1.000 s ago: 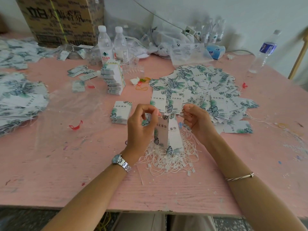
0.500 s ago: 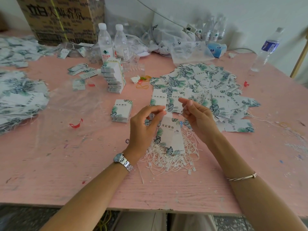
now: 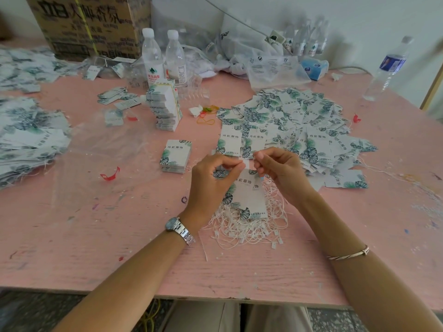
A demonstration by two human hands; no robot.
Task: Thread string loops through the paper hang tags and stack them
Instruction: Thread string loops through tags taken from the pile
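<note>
Head view: the pink table (image 3: 72,236) runs its near edge straight across the bottom of the picture, and the widest bare stretch is on the near left, in front of a crinkled clear plastic sheet (image 3: 96,159). The right side is hemmed in by a broad heap of tags (image 3: 294,121), while the far side is crowded by a cardboard box (image 3: 91,22) and 2 water bottles (image 3: 151,58). A tall leaning stack (image 3: 165,109) stands just in front of those bottles, and a small neat stack (image 3: 176,155) lies nearer, just left of the hands.

The hang tag (image 3: 249,197) being worked is white paper with green leaf prints at its corners and dark printed characters across its upper part. It hangs tilted, its lower end over a tangle of white strings (image 3: 247,231).

The left hand (image 3: 211,180) pinches the tag's top corner between thumb and forefinger. The right hand (image 3: 280,173), fingers curled, pinches what looks like a string loop (image 3: 245,161) at the tag's top edge, though it is too small to be sure. Both hands sit almost touching above the tag.
</note>
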